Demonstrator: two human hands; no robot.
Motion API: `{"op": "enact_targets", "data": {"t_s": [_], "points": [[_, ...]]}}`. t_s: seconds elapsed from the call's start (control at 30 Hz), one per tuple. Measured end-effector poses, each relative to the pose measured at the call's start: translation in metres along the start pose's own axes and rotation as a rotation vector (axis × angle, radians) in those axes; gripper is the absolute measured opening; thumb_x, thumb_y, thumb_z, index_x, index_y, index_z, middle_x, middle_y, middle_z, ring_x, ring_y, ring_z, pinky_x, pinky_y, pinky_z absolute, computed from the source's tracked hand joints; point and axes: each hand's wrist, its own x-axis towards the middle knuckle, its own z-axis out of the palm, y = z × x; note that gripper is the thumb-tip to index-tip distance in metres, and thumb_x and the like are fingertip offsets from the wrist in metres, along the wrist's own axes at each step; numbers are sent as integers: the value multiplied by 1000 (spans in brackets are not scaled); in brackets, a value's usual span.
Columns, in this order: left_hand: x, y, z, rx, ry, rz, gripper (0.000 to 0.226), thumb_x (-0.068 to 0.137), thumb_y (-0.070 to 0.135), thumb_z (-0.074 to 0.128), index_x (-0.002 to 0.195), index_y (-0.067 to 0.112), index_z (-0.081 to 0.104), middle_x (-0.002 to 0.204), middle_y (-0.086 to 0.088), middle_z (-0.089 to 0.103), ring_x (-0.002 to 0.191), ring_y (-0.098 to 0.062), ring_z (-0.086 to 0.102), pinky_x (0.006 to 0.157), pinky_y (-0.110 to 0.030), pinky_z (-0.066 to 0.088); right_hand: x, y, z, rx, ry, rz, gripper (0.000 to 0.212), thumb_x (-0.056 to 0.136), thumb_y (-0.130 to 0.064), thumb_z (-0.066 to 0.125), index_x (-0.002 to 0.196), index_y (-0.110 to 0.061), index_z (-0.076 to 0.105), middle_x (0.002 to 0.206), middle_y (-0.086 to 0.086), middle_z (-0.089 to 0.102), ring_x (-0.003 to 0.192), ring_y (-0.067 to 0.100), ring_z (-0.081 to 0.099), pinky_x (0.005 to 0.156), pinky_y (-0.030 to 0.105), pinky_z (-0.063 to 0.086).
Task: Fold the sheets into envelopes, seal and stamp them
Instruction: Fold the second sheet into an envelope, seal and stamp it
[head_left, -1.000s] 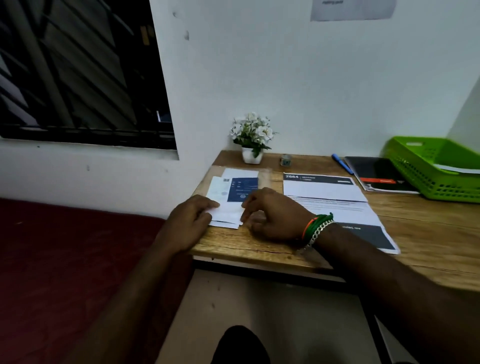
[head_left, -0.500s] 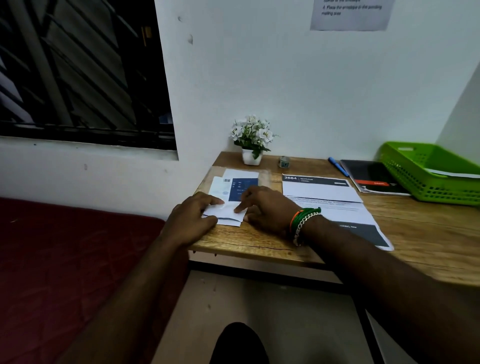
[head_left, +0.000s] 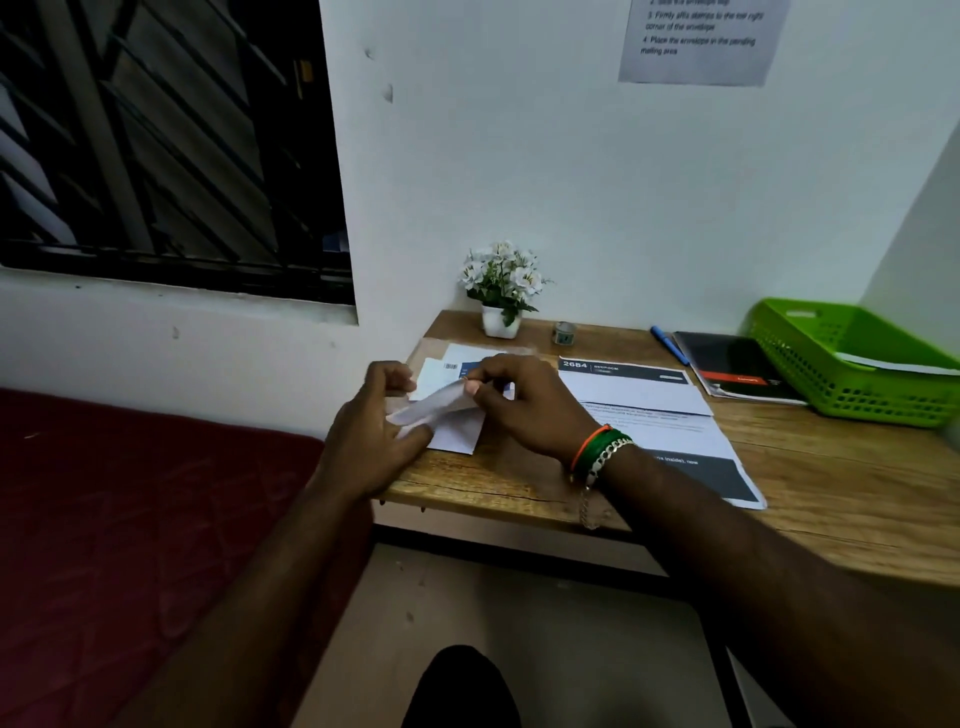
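Left hand (head_left: 371, 436) and right hand (head_left: 524, 402) both pinch a small white folded paper sheet (head_left: 441, 410), fingers curled tight on it, sheet lifted over the wooden desk's (head_left: 519, 483) 9 o'clock end; green plastic basket (head_left: 852, 364) at 3 o'clock; white flower pot (head_left: 500, 291) at 12.

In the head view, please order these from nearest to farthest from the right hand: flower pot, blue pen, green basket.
From the right hand:
1. Flower pot, just behind it, by the wall.
2. Blue pen, farther right, at the back.
3. Green basket, at the far right edge.
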Motion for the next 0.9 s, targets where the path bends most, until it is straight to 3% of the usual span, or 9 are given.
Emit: {"op": "enact_targets", "data": {"t_s": [0.1,0.17,0.27,0.33,0.47,0.6,0.73,0.8,0.9], "points": [[-19,18,9,-226,246,60,69,74,43,72,131,20,40,123,8,56,114,-11,58,94,-42,54,-4,-18,-12,162,33,10,16,99,-16,60,89,-13,72,78,-13,66,70,1,58,68,23,45],[-30,37,19,-268,355,61,79,75,43,75,138,20,34,133,11,50,122,-11,55,101,-42,51,-7,-32,-21,267,86,22,14,99,-12,60,89,-9,70,75,-11,63,64,4,58,64,24,47],[-34,71,35,-191,425,41,108,67,48,84,151,23,22,150,9,41,133,-16,50,103,-45,50,-10,-50,-36,440,167,32,14,99,-4,59,90,5,66,71,6,58,60,16,57,61,29,50],[-30,97,41,-96,466,30,126,63,52,87,158,22,10,160,1,29,142,-23,41,108,-52,46,-13,-60,-47,554,214,51,11,98,-2,58,92,4,64,71,10,55,58,18,56,59,26,50],[-13,147,45,64,512,35,131,62,45,87,161,23,4,160,-3,23,144,-26,29,110,-49,34,-25,-67,-75,707,276,44,6,99,-1,56,96,0,61,78,14,54,60,22,57,62,28,50],[12,172,52,372,448,193,114,67,41,80,160,29,14,149,-4,35,130,-29,38,103,-47,36,-39,-54,-113,609,373,27,28,93,10,52,117,0,61,80,15,64,60,21,58,60,30,52],[40,172,76,643,267,402,112,72,55,72,162,31,9,148,-6,35,124,-31,38,103,-46,32,-53,-8,-146,228,366,89,60,74,-1,67,129,-25,56,95,13,70,80,23,67,71,43,59],[51,167,95,714,177,464,119,69,49,79,162,30,6,150,-5,33,127,-31,36,106,-47,30,-57,21,-153,116,336,155,61,71,-10,74,126,-31,55,97,2,73,87,19,70,79,45,60],[69,160,125,779,33,520,129,64,38,85,163,28,3,154,-5,30,131,-33,35,108,-47,28,-60,61,-154,24,298,240,50,74,-19,80,119,-25,59,102,-7,72,94,10,70,86,42,58]]}}
